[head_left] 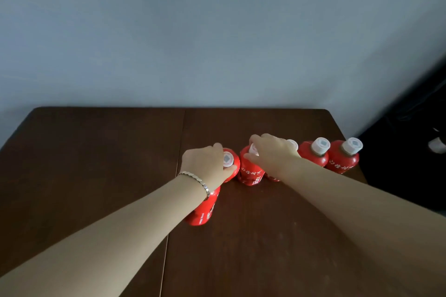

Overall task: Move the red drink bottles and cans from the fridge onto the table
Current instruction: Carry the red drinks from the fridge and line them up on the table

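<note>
Five red bottles (313, 157) on worktop (96, 152). Left grip (205, 164) holds leftmost bottle (202, 212) by its top. Right grip (272, 149) pinches next bottle (249, 173) at the cap.

- Five bottles (313, 155) stand in a row on the right half of the desk (96, 176), before the wall (217, 31).
- The left hand (205, 164) sits atop the leftmost bottle (202, 212), the right hand (272, 152) atop the next bottle (251, 173).

Red bottles (342, 160), white caps (320, 144), white lettering (251, 172); dark brown table (96, 152); grey-blue wall (193, 31); silver bracelet (195, 177).
</note>
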